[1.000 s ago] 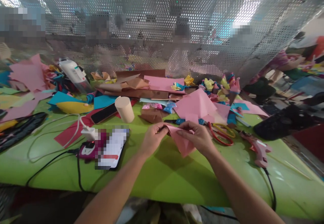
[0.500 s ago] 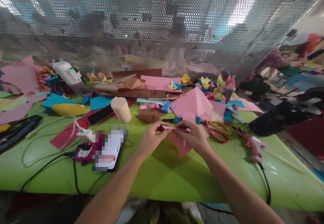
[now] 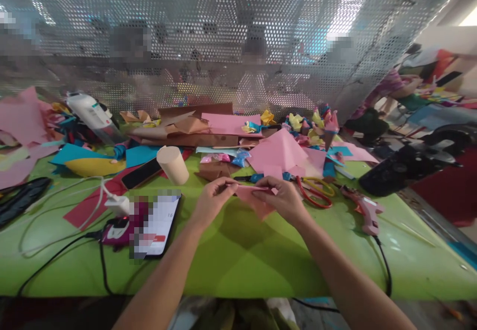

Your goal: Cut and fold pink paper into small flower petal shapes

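A piece of pink paper (image 3: 257, 203) is held just above the green table (image 3: 238, 265), its loose part hanging down between my hands. My left hand (image 3: 214, 198) pinches its left end between thumb and fingers. At the right end, my right hand (image 3: 281, 198) grips the top edge the same way. Right beyond my hands lie scissors with red handles (image 3: 316, 202) and a larger folded pink sheet (image 3: 278, 151). A beige paper cylinder (image 3: 173, 165) stands to the left of my left hand.
A pink glue gun (image 3: 370, 215) with its cord lies to the right. On the left are a lit phone (image 3: 158, 228), a magenta power strip (image 3: 117, 233) with cables, and a dark phone (image 3: 141, 172). Paper scraps, a white bottle (image 3: 91, 114) and a perforated metal panel (image 3: 208, 37) stand behind.
My hands have moved a little apart, and the pink paper between them is stretched wider, its hanging part shorter in view. The whole view has shifted slightly.
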Available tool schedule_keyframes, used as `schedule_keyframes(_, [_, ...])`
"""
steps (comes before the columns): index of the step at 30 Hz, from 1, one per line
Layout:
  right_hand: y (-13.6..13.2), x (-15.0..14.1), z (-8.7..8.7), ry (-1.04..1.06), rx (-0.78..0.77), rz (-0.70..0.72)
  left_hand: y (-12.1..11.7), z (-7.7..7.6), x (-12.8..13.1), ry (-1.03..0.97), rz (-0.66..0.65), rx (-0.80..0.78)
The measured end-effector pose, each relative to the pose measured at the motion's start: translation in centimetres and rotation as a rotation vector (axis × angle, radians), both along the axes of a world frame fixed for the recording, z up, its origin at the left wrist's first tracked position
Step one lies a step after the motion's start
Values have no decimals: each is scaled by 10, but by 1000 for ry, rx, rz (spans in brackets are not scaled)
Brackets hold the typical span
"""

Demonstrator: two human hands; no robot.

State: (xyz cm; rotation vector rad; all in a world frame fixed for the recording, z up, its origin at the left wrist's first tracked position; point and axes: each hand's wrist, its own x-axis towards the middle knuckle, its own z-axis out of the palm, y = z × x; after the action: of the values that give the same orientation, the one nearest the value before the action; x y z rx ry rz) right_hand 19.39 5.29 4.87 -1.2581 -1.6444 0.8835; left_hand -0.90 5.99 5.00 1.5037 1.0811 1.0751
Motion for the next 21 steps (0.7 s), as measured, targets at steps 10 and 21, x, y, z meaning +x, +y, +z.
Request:
schedule_keyframes(10, [-1, 4, -6, -151, 198, 70, -1, -3, 4, 281, -109, 151])
schedule_keyframes(21, [2, 5, 0, -206, 322, 39, -1, -7, 3, 360, -4, 277])
